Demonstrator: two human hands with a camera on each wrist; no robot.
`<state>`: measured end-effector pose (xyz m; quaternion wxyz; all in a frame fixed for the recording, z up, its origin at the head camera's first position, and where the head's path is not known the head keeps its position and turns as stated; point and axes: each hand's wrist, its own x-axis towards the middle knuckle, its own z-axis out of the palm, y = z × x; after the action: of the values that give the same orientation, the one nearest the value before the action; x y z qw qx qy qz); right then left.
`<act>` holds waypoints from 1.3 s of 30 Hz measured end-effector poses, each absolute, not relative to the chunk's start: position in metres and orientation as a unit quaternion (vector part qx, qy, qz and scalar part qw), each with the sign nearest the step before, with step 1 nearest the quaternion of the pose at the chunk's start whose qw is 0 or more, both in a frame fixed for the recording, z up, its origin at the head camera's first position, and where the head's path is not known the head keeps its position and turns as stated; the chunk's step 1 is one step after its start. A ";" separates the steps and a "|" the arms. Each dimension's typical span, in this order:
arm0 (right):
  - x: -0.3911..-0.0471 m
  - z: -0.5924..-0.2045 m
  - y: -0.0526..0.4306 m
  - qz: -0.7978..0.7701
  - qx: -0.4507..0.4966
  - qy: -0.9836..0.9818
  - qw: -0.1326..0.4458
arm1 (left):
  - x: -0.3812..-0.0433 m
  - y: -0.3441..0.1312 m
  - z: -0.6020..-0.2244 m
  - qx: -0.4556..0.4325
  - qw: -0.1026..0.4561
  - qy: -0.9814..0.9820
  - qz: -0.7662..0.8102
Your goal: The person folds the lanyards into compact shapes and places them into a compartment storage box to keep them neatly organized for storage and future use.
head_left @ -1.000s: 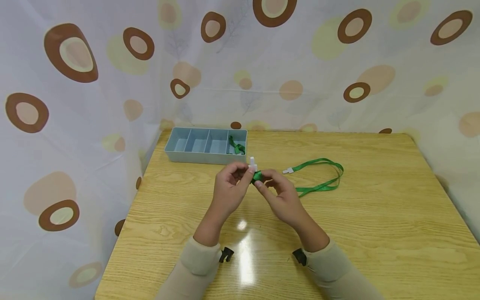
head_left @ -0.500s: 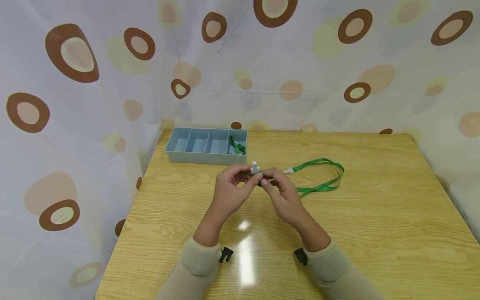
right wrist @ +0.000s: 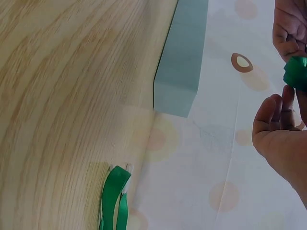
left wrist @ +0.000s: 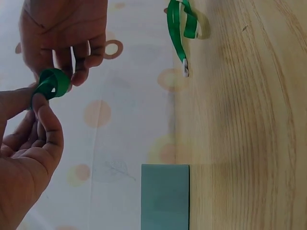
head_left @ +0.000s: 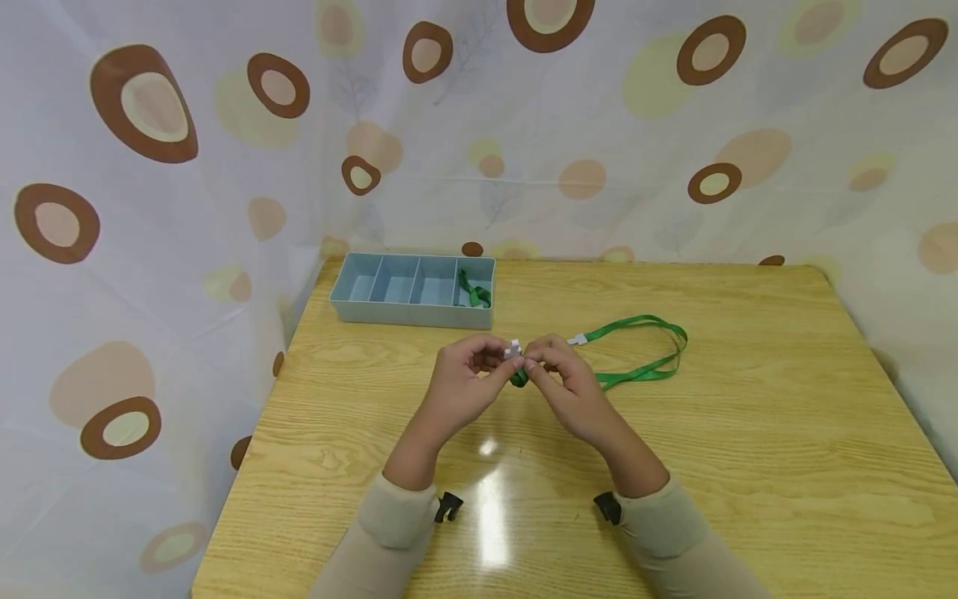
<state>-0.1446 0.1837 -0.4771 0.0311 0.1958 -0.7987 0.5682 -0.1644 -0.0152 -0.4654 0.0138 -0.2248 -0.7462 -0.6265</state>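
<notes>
A green lanyard (left wrist: 58,82), wound into a small roll, is held between both hands above the table. Its white plastic clip (head_left: 513,349) sticks up from the fingers in the head view. My left hand (head_left: 462,381) pinches the roll between thumb and fingers. From the other side my right hand (head_left: 572,391) pinches it too, thumb tip close to the left thumb. The right wrist view shows the green roll (right wrist: 296,73) partly cut off at the frame's edge. A second green lanyard (head_left: 636,376) lies in a loose loop on the table, just beyond the right hand.
A blue-grey box (head_left: 412,314) with several compartments stands at the back left of the wooden table (head_left: 748,433). In its rightmost compartment lies a folded green lanyard (head_left: 476,294). A patterned curtain (head_left: 524,125) hangs behind the table and along its left side.
The clip and roll have shifted slightly right and toward the body, the clip tilting lower between the fingers. Both hands keep pinching the roll. Box and loose lanyard stay put.
</notes>
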 end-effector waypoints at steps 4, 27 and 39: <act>-0.146 -0.479 0.186 0.562 0.186 -0.805 0.037 | -0.164 -0.014 -0.467 -0.226 0.009 -0.750 -0.622; -0.148 -0.489 0.182 0.618 0.203 -0.744 0.151 | -0.165 -0.013 -0.467 -0.198 0.023 -0.710 -0.676; -0.148 -0.490 0.185 0.594 0.189 -0.774 0.113 | -0.176 -0.020 -0.470 -0.185 0.044 -0.732 -0.654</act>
<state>-0.1479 0.1852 -0.4897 0.1126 0.1886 -0.7738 0.5941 -0.1759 -0.0202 -0.4701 0.0438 -0.1850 -0.7323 -0.6539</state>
